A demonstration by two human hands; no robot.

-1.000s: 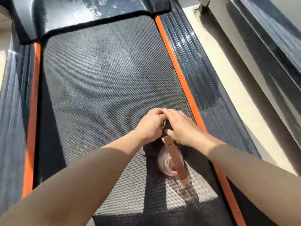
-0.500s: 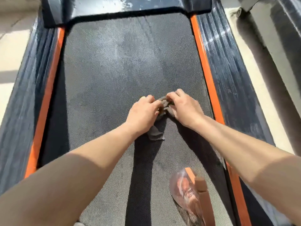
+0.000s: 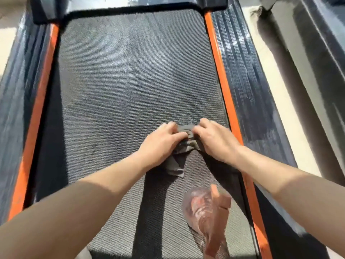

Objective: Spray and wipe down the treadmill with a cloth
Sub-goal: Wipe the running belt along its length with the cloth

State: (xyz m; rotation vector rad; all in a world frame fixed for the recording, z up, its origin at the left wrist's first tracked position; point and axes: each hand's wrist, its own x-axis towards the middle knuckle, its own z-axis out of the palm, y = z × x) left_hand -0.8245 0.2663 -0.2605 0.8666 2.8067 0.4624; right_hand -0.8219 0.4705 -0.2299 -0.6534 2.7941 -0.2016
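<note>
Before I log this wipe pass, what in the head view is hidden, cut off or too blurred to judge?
1. Head view: dark grey cloth, mostly covered by the left hand and right hand; its fold is hidden.
2. Head view: clear plastic spray bottle with orange trigger, blurred, part cut by the bottom edge; fill level unreadable.
3. Head view: black treadmill front cover, cut by the top edge.
</note>
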